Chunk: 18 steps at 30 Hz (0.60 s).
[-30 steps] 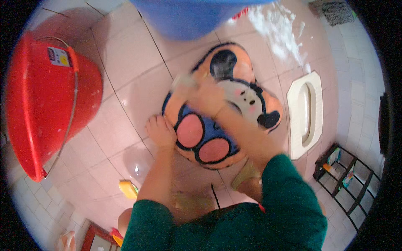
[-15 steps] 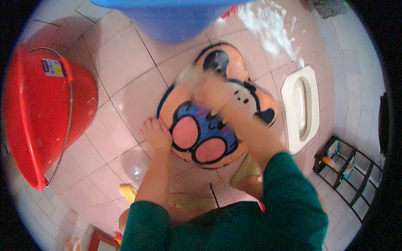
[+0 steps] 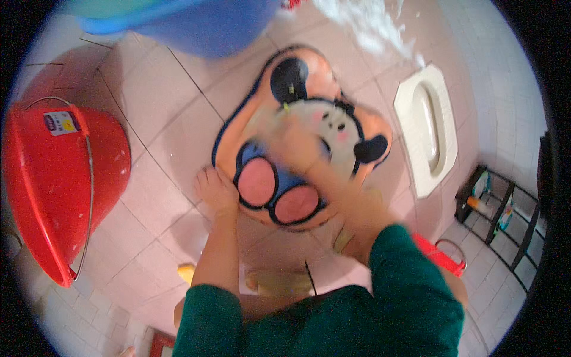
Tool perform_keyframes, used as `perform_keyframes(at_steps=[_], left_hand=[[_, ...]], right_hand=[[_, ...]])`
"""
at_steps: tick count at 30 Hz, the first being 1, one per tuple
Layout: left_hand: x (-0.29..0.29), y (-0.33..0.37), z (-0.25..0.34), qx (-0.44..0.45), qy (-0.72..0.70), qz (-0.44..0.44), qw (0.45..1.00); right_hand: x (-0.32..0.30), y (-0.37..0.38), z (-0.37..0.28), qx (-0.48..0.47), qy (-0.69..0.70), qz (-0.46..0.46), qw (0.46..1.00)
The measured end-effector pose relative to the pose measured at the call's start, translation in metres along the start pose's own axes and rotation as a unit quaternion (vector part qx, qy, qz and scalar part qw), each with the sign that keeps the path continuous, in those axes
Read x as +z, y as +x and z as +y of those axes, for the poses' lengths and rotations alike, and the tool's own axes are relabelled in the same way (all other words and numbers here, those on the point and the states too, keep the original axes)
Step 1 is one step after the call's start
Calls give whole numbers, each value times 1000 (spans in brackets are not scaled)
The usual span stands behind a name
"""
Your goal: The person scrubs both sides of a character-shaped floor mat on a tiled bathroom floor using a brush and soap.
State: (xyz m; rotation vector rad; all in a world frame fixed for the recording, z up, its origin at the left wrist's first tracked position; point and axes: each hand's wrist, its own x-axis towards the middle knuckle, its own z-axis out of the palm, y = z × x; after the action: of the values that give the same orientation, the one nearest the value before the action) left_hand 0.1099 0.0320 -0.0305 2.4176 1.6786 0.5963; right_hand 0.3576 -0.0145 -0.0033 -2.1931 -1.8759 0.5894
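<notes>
An orange mat (image 3: pixel 229 143) shaped like a cartoon animal lies flat on the tiled floor, with black ears, a pale face, a blue body and pink feet. My left hand (image 3: pixel 215 189) rests at the mat's left edge, fingers stretched out and lying flat. Over the middle of the mat, my right hand (image 3: pixel 285 140) is smeared by motion. Its fingers cannot be made out, and neither can anything they may hold. A small yellowish-green speck or tip shows just beyond it, near the mat's face.
A red bucket (image 3: pixel 101 160) with a wire handle lies tipped at the left. A blue tub (image 3: pixel 214 27) is at the far side, near white foam (image 3: pixel 372 27). At right are a squat toilet (image 3: pixel 410 119) and a black rack (image 3: pixel 505 208). Something yellow (image 3: pixel 185 273) lies by my left forearm.
My right hand has shifted slightly nearer to me over the mat. My left hand stays at the mat's edge. The view has shifted, bringing a red object into sight beside my right sleeve.
</notes>
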Motion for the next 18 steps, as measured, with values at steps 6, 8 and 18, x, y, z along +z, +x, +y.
perform_keyframes(at_steps=[6,8,18], left_hand=[[-5,2,7,-10,28,-47,998],[-6,1,6,-15,44,-26,999],[9,3,-6,30,23,6,999]], right_hand=[[-49,-5,47,160,-43,246,955],[-38,-17,-25,221,77,101,967],[-56,-71,93,155,-87,134,975]])
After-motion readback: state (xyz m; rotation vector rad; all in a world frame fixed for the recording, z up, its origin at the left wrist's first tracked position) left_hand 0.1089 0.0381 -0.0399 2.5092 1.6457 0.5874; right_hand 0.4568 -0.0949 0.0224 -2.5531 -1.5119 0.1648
